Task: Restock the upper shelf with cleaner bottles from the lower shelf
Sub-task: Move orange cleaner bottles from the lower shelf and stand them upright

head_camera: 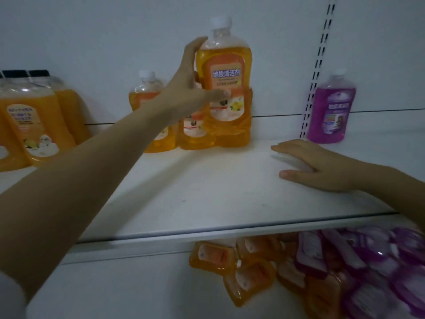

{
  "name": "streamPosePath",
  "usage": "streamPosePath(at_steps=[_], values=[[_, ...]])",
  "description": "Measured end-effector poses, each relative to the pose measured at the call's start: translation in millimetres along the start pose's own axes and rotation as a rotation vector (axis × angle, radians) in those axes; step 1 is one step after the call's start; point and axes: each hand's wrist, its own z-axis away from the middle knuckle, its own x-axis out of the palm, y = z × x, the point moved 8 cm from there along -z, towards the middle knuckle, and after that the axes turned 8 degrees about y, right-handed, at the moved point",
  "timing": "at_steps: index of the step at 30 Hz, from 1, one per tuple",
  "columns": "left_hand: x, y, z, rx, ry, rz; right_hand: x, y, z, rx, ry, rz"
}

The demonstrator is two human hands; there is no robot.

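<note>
The left hand [190,88] grips an orange bottle [224,72] by its side, raised just above the orange row [193,134] at the back of the upper shelf [207,192]. The right hand [315,164] lies flat and relaxed on the shelf, right of that row. Lowered carelessly, the bottle could catch a cap and topple the row

A bottle [224,72] is gripped in the left hand [186,86], standing bottles [193,134] grouped beneath it on the upper shelf [207,192]. A lone bottle [330,111] is set behind the right hand [317,164], a heap of bottles [310,268] below.
</note>
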Motion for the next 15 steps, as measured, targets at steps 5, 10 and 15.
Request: streamPosePath(at_steps=[5,10,15], values=[[59,24,-20,0.119,-0.009,-0.077,2,21,11,0.018,-0.043,-0.118],[118,17,-43,0.195,-0.024,-0.406,15,30,8,-0.008,-0.110,-0.105],[141,-11,-50,0.231,0.088,-0.763,17,32,5,-0.053,-0.081,-0.088]])
